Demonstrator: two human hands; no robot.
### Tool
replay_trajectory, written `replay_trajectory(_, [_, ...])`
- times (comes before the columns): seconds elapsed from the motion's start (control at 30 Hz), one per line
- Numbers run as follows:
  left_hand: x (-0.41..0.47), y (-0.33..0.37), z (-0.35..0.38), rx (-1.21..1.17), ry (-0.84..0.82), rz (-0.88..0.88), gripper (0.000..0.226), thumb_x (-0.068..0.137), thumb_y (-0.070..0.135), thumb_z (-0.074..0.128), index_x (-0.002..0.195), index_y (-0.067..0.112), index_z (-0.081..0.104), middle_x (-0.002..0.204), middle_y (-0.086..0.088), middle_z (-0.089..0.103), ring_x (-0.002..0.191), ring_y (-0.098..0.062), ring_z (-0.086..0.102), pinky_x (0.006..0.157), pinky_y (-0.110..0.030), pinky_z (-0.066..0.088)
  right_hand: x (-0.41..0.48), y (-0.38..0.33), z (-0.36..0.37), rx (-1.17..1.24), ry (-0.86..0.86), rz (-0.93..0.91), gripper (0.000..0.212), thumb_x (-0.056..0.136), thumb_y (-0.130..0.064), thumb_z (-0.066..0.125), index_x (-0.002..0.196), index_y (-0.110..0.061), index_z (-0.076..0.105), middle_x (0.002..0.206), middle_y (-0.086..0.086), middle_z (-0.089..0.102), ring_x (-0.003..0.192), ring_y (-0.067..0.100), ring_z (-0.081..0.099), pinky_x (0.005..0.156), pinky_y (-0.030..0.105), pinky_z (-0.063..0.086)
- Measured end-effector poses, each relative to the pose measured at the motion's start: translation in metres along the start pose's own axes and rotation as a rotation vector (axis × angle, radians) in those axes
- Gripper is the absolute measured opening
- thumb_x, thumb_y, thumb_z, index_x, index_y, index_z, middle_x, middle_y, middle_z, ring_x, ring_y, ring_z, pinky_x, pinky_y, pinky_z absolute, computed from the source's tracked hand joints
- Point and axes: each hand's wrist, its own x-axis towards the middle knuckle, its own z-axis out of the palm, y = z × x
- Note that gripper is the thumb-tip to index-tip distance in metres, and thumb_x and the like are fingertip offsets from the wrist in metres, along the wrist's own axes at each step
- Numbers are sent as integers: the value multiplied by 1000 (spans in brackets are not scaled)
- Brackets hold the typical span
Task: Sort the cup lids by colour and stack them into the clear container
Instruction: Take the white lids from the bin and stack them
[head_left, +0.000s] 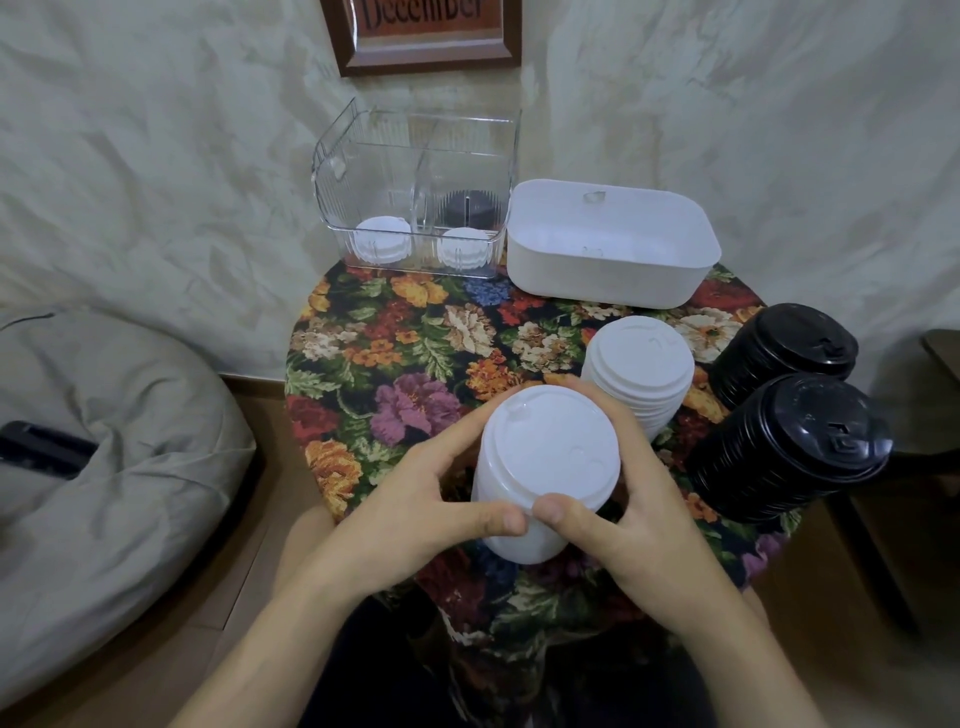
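A tall stack of white lids (545, 457) stands at the front of the round table. My left hand (415, 499) grips its left side and my right hand (623, 509) grips its right side, thumbs meeting at the front rim. A second white stack (639, 364) stands just behind to the right. Two black stacks (789, 441) (784, 348) lean at the right edge. The clear container (415, 156) at the back holds two white lids (382, 239) (465, 249) in front and a dark lid (467, 205) behind.
An empty white bin (613, 270) sits right of the clear container. The table wears a floral cloth (405, 353). A grey beanbag (104, 441) lies to the left with a dark object (41, 447) on it. A framed picture (426, 36) hangs on the wall.
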Motion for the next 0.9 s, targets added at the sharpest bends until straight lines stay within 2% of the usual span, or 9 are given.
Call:
replay_trajectory(0.07, [1, -1, -1, -21, -15, -2, 81, 81, 24, 80, 151, 43, 45, 153, 11, 51, 144, -13, 46, 115, -40, 40, 0, 1, 1, -4, 7, -1, 85, 74, -63, 75, 149, -49, 39, 148, -30, 46, 138, -3, 44, 104, 29, 44])
replay_trajectory(0.2, [2, -5, 4, -46, -49, -7, 88, 81, 18, 79, 156, 38, 37, 155, 7, 48, 145, -17, 44, 117, -42, 39, 2, -1, 0, -9, 11, 2, 79, 73, -61, 75, 144, -51, 42, 143, -30, 50, 134, -4, 48, 98, 26, 46])
replay_trajectory(0.3, [3, -8, 8, -33, -44, -17, 91, 81, 15, 81, 155, 40, 34, 154, 11, 47, 144, -13, 44, 118, -41, 39, 3, -1, -2, -13, -2, 10, 78, 75, -58, 76, 145, -50, 43, 143, -29, 51, 134, -2, 49, 100, 28, 46])
replay_trajectory(0.4, [3, -10, 7, -49, -39, -32, 91, 80, 19, 82, 156, 39, 34, 154, 10, 48, 144, -16, 44, 117, -44, 38, 4, -2, -3, -33, -3, 15, 77, 74, -59, 75, 144, -51, 43, 143, -31, 51, 134, -3, 49, 100, 28, 46])
replay_trajectory(0.57, [4, -12, 5, -61, -59, -40, 92, 83, 14, 81, 156, 39, 32, 154, 6, 48, 145, -21, 44, 118, -48, 37, 6, -3, -3, -68, -15, 27, 83, 73, -62, 75, 147, -51, 39, 144, -32, 48, 133, -6, 47, 102, 30, 45])
replay_trajectory(0.67, [5, -13, 3, -67, -73, -47, 91, 85, 6, 79, 156, 37, 32, 154, 6, 48, 144, -20, 44, 118, -48, 37, 7, -3, -6, -73, -58, 31, 84, 73, -59, 78, 148, -52, 39, 145, -33, 45, 134, -7, 45, 101, 26, 45])
replay_trajectory(0.8, [7, -10, -2, -76, -99, -51, 89, 84, 2, 77, 156, 35, 35, 153, 5, 49, 144, -20, 45, 118, -50, 37, 11, -6, -13, -57, -134, 42, 83, 73, -54, 81, 145, -53, 40, 141, -37, 46, 132, -10, 45, 95, 7, 44])
replay_trajectory(0.9, [10, -9, -3, -81, -111, -52, 88, 84, 0, 75, 155, 35, 37, 154, 5, 49, 145, -20, 44, 119, -52, 36, 14, -9, -16, -30, -184, 47, 74, 78, -44, 83, 140, -54, 43, 136, -35, 51, 129, -11, 47, 93, 5, 42])
